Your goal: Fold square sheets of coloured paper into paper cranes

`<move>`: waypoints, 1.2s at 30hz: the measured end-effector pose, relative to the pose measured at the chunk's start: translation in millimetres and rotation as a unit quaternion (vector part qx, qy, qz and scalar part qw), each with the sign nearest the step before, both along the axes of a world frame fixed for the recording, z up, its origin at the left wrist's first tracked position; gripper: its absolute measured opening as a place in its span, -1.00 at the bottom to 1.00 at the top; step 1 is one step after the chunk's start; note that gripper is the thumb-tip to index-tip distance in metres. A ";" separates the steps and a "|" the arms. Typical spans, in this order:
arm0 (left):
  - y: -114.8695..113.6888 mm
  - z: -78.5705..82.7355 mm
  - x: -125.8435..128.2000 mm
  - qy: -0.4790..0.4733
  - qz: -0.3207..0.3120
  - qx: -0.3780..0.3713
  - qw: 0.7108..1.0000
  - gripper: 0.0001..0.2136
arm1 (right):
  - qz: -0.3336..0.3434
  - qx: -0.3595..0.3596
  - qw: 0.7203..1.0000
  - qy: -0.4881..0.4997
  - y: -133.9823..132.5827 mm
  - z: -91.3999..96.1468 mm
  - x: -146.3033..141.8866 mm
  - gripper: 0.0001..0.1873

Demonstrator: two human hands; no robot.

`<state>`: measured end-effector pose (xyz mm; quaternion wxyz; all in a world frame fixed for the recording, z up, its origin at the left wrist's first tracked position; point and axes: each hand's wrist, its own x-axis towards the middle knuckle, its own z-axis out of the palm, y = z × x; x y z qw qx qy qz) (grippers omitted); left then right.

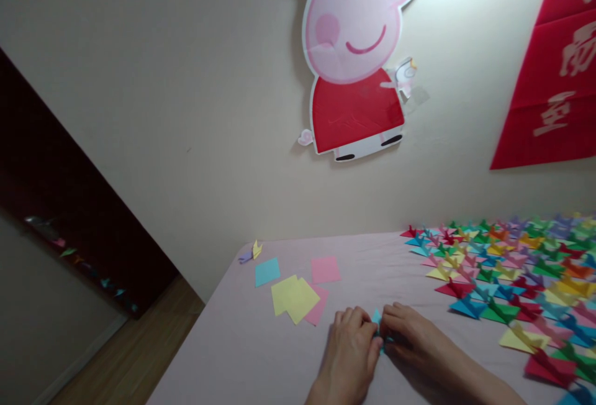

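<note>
Both hands meet low in the view over the pale pink cloth, with a small light blue folded paper between them. My left hand has its fingers curled against the paper's left side. From the right, my right hand pinches the other side. Only the pointed top and a sliver at the bottom of the paper show; the fingers cover the remainder. Left of my hands lie flat square sheets: two overlapping yellow sheets, a pink sheet partly under them, another pink sheet and a blue sheet.
Rows of colourful folded paper cranes fill the right side of the cloth. A yellow crane and a purple crane sit at the far left corner. Behind is a wall with a cartoon pig cutout and a red banner.
</note>
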<state>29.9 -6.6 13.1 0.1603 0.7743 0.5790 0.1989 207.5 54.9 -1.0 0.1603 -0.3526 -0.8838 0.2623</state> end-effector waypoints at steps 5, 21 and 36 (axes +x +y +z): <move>-0.1 -0.3 -2.0 0.009 -0.010 0.003 1.000 -0.84 | -0.008 -0.012 0.999 0.040 -1.2 -0.9 0.5 -0.82; 22.0 -28.6 3.2 0.032 -0.070 0.122 0.989 -0.78 | -0.033 -0.021 0.994 0.097 13.1 0.6 22.0 -0.83; 26.2 -23.3 10.5 -0.082 0.024 0.056 0.995 -0.86 | -0.080 -0.027 0.992 0.090 13.2 -1.7 8.7 -0.82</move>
